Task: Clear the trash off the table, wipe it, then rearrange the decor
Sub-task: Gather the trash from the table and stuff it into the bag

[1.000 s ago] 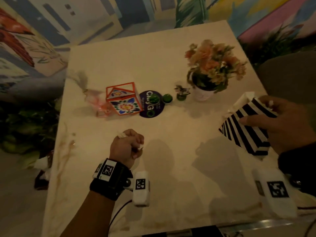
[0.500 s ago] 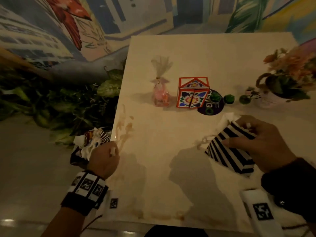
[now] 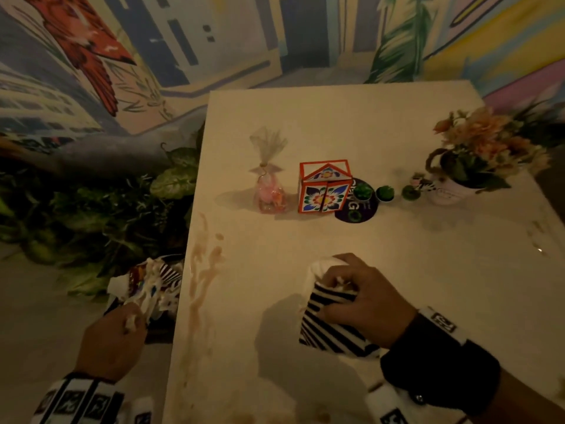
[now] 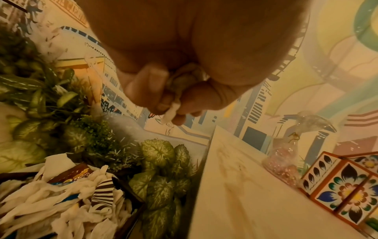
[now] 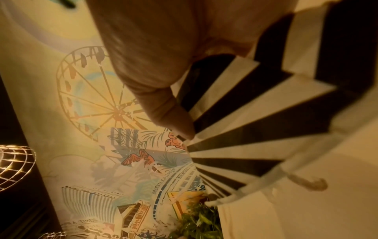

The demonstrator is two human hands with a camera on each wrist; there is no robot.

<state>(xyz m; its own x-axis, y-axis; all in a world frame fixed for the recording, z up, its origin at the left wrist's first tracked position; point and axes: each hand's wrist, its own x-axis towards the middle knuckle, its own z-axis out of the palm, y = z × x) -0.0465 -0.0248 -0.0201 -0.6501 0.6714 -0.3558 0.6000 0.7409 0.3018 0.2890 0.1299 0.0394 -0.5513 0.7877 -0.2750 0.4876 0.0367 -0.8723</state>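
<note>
My left hand (image 3: 128, 319) is off the table's left edge, just above a dark bin (image 3: 146, 289) heaped with white tissue and wrappers. It grips a small crumpled scrap of white paper (image 4: 174, 106) in curled fingers. Over the middle front of the pale table (image 3: 336, 123), my right hand (image 3: 345, 289) grips a black-and-white striped paper bag (image 3: 330, 328) by its crumpled top, and the bag (image 5: 255, 116) fills the right wrist view. Brownish spill stains (image 3: 201, 270) run along the table's left side.
Decor stands in a row across the table: a pink cellophane favour bag (image 3: 270, 191), an orange floral box (image 3: 324, 188), a dark round coaster (image 3: 356, 209), small green plants (image 3: 385, 192) and a white pot of peach flowers (image 3: 486, 151). Leafy plants (image 3: 91, 209) crowd the floor beside the bin.
My left hand carried the paper scrap off the table's left edge to the bin. My right hand brought the striped bag leftward across the table. My view swung left.
</note>
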